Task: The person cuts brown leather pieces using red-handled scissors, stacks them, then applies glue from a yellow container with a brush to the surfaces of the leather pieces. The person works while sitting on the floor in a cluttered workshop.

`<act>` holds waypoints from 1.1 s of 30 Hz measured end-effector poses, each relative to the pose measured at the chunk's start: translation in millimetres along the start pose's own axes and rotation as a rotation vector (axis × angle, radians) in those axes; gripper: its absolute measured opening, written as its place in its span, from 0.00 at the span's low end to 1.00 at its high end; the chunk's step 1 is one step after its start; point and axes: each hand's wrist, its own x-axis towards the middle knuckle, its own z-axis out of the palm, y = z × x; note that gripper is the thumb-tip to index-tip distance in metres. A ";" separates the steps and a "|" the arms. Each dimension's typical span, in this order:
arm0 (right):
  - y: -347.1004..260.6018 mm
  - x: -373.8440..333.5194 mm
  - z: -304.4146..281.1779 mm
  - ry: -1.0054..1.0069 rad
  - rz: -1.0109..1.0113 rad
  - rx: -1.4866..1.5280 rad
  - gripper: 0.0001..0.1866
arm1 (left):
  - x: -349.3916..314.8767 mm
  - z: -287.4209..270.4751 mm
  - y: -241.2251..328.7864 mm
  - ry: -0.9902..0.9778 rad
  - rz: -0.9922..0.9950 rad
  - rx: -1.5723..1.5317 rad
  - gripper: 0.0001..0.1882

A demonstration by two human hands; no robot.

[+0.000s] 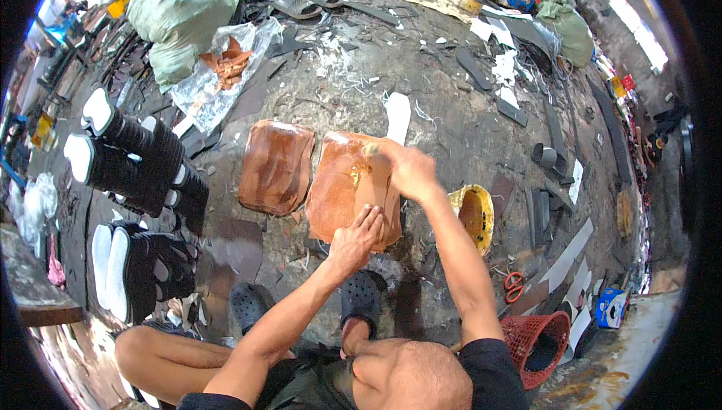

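Left hand: I see the left hand (356,242) palm down, fingers stretched out and slightly spread, resting on the near right part of the leather pile; it grasps nothing.
Right hand: The right hand (412,170) reaches in from the right, elbow bent, fingers curled closed around a small tan-tipped tool (370,151) above the pile's far right part; I cannot tell the tool's full shape, as the hand hides most of it.
Leather pile: The pile of glossy brown leather-like sheets with rounded corners (331,211) lies on the grey, scrap-strewn floor (440,121), in front of the person's feet; a shiny amber patch marks its top.
Close neighbours: A second, similar brown stack (274,166) lies just to its left. A flat white sole-shaped piece (398,115) sits at its far edge.
In the way: A yellow tub with amber-brown contents (487,222) stands just right of the right forearm; a dark perforated clog (361,295) is near the pile's close edge.
Farther right: I see red-handled scissors (514,287) and a red plastic mesh basket (519,335).
Farther left: Black sandals with white footbeds (120,271) stand stacked.
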 end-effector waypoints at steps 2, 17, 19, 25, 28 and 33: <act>-23.2 -18.5 27.0 -0.049 -0.336 -0.329 0.19 | -1.0 -1.8 -7.9 -0.022 -0.027 0.007 0.36; -24.9 -49.1 53.3 0.009 -0.472 0.235 0.18 | -74.0 6.0 -80.4 0.626 -0.941 -0.807 0.23; -32.7 -83.4 63.9 0.064 -0.481 0.131 0.18 | -74.6 9.8 -90.1 0.515 -0.916 -0.989 0.22; -28.2 -143.2 89.4 0.226 -0.630 -0.086 0.14 | -50.1 -11.2 -32.0 0.737 -0.725 -0.713 0.17; -20.1 -153.6 93.5 0.223 -0.665 -0.138 0.14 | -29.1 -22.2 2.5 0.713 -0.783 -0.914 0.17; -18.0 -165.3 72.1 0.217 -0.560 -0.058 0.22 | -19.1 -69.9 -54.5 1.098 -0.501 -0.963 0.20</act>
